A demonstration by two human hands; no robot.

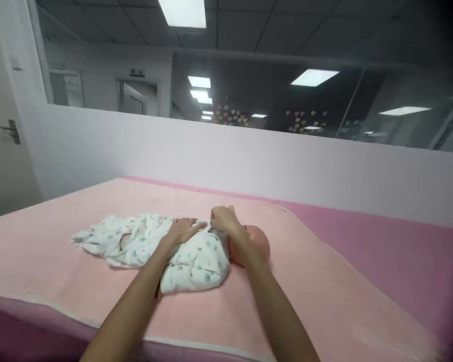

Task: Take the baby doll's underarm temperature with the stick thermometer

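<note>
Left hand [184, 229] lies flat, palm down, fingers together and pointing right, on the white printed cotton wrap [196, 261]; right hand [226, 220] just beside it, wrist bent, fingers curled and pinched on the wrap's top edge at the neck of the bald pink plastic baby doll [259, 242]; doll lies swaddled on the pale pink fleece blanket [324, 301]; both forearms stretched forward.

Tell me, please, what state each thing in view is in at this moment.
doll: lying down, head bare, body covered.
garment: wrapped over the doll, the rest rumpled beside it.
pink blanket: spread flat.
left hand: open, flat on the garment.
right hand: pinching the garment edge near the doll's neck.
ceiling lights: on.
</note>
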